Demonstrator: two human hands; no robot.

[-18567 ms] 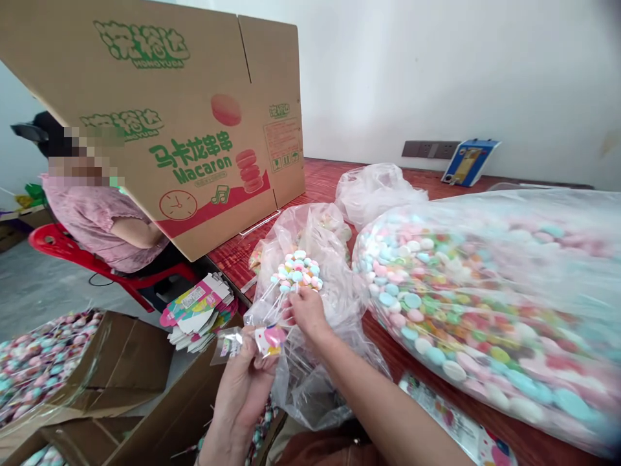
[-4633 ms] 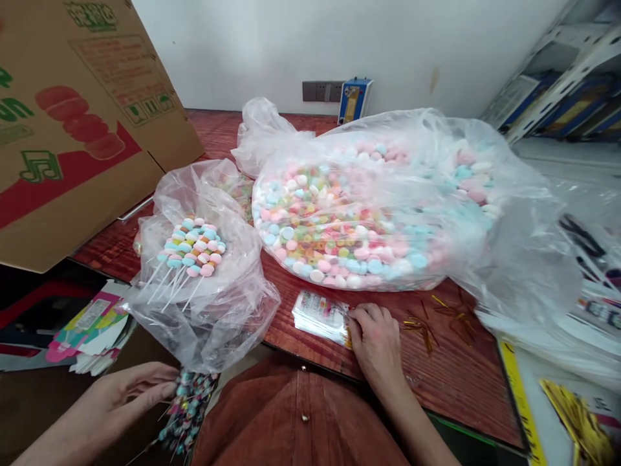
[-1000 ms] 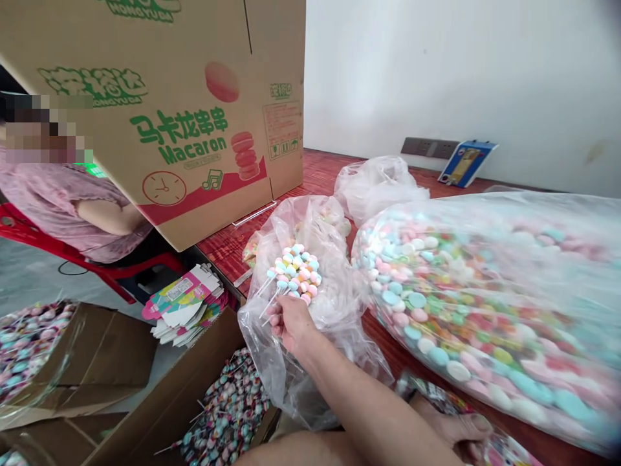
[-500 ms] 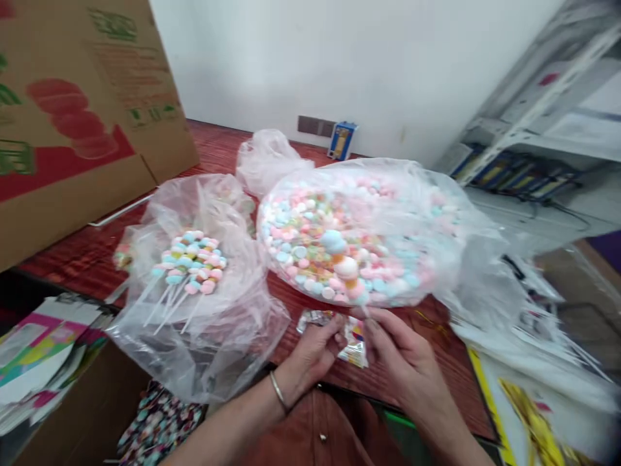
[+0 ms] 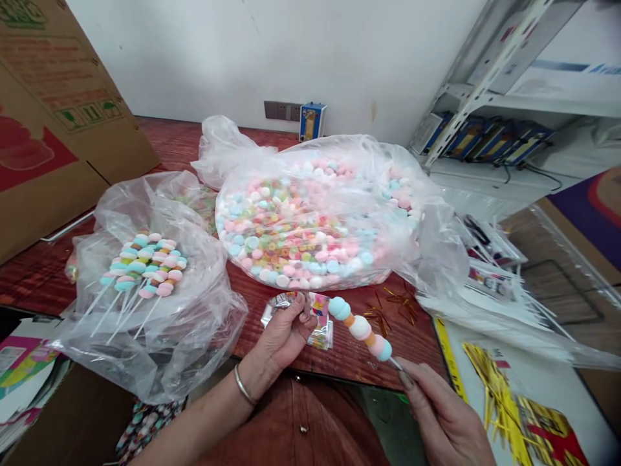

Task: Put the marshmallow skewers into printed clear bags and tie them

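My right hand (image 5: 444, 414) pinches the stick of a candy skewer (image 5: 359, 327) with blue, white and pink pieces, tilted up to the left. Its tip points at a small printed wrapper bag (image 5: 316, 304) that my left hand (image 5: 284, 333) holds by the mouth. Below it a stack of the same wrappers (image 5: 321, 335) lies on the red wooden table (image 5: 272, 310). An open clear bag to the left holds a bunch of skewers (image 5: 143, 265).
A large clear bag of loose pastel candies (image 5: 310, 226) fills the table's middle. A Macaron carton (image 5: 48, 123) stands at far left. Gold twist ties (image 5: 392, 309) lie scattered near the bag, with more (image 5: 495, 401) on a sheet at right. Metal shelving (image 5: 485, 97) stands at back right.
The view swung right. My right hand lowered the skewer from upright to slanting toward the wrapper, and my left hand lifted the wrapper off the stack.
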